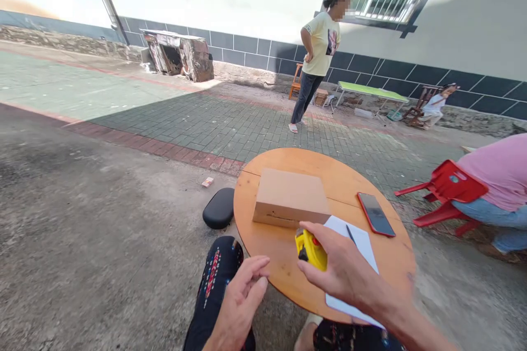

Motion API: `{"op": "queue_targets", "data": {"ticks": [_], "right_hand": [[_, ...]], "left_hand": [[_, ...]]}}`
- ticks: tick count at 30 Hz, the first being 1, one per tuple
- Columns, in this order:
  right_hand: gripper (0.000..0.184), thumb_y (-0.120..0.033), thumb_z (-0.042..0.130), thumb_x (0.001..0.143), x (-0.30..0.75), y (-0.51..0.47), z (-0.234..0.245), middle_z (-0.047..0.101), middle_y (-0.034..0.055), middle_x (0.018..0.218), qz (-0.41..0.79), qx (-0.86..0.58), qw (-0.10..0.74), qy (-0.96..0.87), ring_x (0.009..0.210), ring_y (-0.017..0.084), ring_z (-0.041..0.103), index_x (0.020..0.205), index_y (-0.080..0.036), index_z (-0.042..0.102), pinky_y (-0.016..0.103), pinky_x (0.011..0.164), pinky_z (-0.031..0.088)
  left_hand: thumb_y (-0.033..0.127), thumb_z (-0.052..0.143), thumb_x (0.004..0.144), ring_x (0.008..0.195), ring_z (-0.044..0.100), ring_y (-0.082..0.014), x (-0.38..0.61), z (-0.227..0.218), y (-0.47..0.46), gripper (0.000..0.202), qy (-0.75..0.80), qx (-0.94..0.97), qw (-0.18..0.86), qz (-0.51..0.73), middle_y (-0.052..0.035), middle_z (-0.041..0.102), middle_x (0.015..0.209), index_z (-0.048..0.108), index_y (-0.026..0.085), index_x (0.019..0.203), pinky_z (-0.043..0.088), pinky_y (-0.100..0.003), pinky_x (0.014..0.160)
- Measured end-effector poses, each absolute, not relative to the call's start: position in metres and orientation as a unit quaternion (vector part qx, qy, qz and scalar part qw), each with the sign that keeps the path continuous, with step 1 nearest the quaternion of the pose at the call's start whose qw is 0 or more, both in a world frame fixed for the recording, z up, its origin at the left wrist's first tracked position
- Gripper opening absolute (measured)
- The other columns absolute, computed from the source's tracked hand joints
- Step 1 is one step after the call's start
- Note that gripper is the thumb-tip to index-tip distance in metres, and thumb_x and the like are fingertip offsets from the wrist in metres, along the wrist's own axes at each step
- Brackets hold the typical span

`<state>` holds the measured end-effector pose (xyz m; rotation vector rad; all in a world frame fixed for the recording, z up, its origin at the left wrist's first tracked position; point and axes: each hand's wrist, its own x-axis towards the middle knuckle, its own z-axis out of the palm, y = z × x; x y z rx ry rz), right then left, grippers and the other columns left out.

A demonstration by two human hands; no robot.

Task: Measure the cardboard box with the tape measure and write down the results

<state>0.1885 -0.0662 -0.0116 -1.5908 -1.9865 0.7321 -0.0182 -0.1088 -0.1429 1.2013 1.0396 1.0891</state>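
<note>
My right hand [340,263] grips a yellow tape measure [315,252] with a black part and a red spot, held over the round wooden table [288,269]. Just beyond it lies a closed brown cardboard box [292,192]. Partly under my right forearm is a sheet of white paper [364,238], and a dark pen [351,234] rests on it. Near the table's front left edge, above my knee, my left hand [245,293] has loosely bent fingers, the thumb apart, and nothing in it.
A phone with a red edge [376,214] lies on the table's right side. Left of the table, a black case [219,208] sits on the ground. To the right, a person in pink [500,175] sits on a red chair [457,181]. Another person [319,49] stands beyond the table.
</note>
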Motion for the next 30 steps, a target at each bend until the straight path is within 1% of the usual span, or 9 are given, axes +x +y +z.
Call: {"op": "queue_targets", "data": {"ticks": [5,10,13,16,19,22,24,27,30], "right_hand": [[0.05,-0.026,0.063,0.075,0.184,0.025,-0.001,0.064,0.0112,0.116,0.115,-0.51,0.189,-0.831,0.103,0.027,0.058,0.124,-0.016,0.058,0.036,0.089,0.042],[0.059,-0.021,0.06,0.074,0.169,0.076,-0.012,0.065,0.0115,0.12,0.091,-0.495,0.114,-0.857,0.104,0.026,0.059,0.132,-0.016,0.053,0.035,0.09,0.041],[0.061,-0.028,0.064,0.075,0.168,0.081,-0.013,0.061,0.0125,0.13,0.092,-0.47,0.119,-0.87,0.116,0.029,0.055,0.134,-0.016,0.053,0.04,0.098,0.038],[0.05,-0.038,0.065,0.08,0.184,0.065,-0.008,0.061,0.0098,0.13,0.078,-0.487,0.164,-0.854,0.121,0.029,0.052,0.126,-0.021,0.059,0.044,0.103,0.033],[0.033,-0.039,0.057,0.086,0.22,0.032,-0.014,0.067,0.0076,0.119,0.069,-0.575,0.259,-0.773,0.113,0.026,0.057,0.114,-0.023,0.065,0.041,0.099,0.038],[0.026,-0.038,0.049,0.088,0.27,-0.014,-0.037,0.071,0.0061,0.097,0.083,-0.69,0.308,-0.65,0.09,0.023,0.063,0.095,-0.021,0.067,0.033,0.082,0.045],[0.026,-0.037,0.044,0.088,0.303,-0.045,-0.057,0.07,0.0038,0.084,0.097,-0.763,0.239,-0.592,0.077,0.02,0.063,0.088,-0.021,0.065,0.031,0.071,0.044],[0.025,-0.032,0.045,0.086,0.336,-0.079,-0.088,0.068,0.0034,0.071,0.104,-0.804,0.177,-0.558,0.069,0.021,0.062,0.078,-0.02,0.066,0.031,0.065,0.041],[0.021,-0.033,0.051,0.084,0.345,-0.09,-0.113,0.07,0.0054,0.075,0.101,-0.821,0.153,-0.541,0.074,0.023,0.063,0.083,-0.019,0.067,0.031,0.067,0.039]], "left_hand": [[0.051,0.055,0.086,0.086,0.064,-0.0191,-0.025,-0.187,-0.115,0.036,0.471,0.505,0.555,0.464,-0.0085,0.066,0.107,0.071,0.021,0.099,0.054,-0.029,0.081],[0.049,0.052,0.087,0.085,0.066,-0.0209,-0.043,-0.217,-0.114,0.035,0.507,0.565,0.481,0.437,-0.0085,0.07,0.096,0.072,0.021,0.093,0.055,-0.029,0.079],[0.051,0.053,0.086,0.083,0.067,-0.0209,-0.055,-0.228,-0.111,0.037,0.538,0.563,0.456,0.431,-0.008,0.071,0.094,0.072,0.021,0.095,0.056,-0.03,0.078],[0.056,0.052,0.085,0.081,0.068,-0.0212,-0.059,-0.239,-0.112,0.042,0.559,0.555,0.431,0.44,-0.0082,0.072,0.092,0.074,0.021,0.093,0.058,-0.03,0.076],[0.056,0.054,0.084,0.086,0.07,-0.023,-0.058,-0.246,-0.115,0.041,0.547,0.595,0.411,0.422,-0.009,0.074,0.094,0.075,0.022,0.091,0.059,-0.03,0.077],[0.048,0.057,0.084,0.092,0.07,-0.0235,-0.052,-0.245,-0.117,0.032,0.51,0.648,0.383,0.415,-0.0079,0.074,0.1,0.075,0.024,0.094,0.059,-0.03,0.081],[0.041,0.057,0.085,0.094,0.07,-0.0226,-0.043,-0.236,-0.117,0.026,0.477,0.675,0.366,0.427,-0.0069,0.073,0.102,0.075,0.025,0.097,0.058,-0.029,0.083],[0.033,0.054,0.088,0.096,0.069,-0.0215,-0.022,-0.215,-0.113,0.023,0.43,0.716,0.341,0.431,-0.007,0.072,0.105,0.073,0.025,0.099,0.058,-0.029,0.086],[0.028,0.052,0.089,0.099,0.068,-0.0217,0.003,-0.19,-0.103,0.023,0.415,0.747,0.297,0.427,-0.0085,0.069,0.108,0.071,0.024,0.1,0.057,-0.031,0.087]]}}
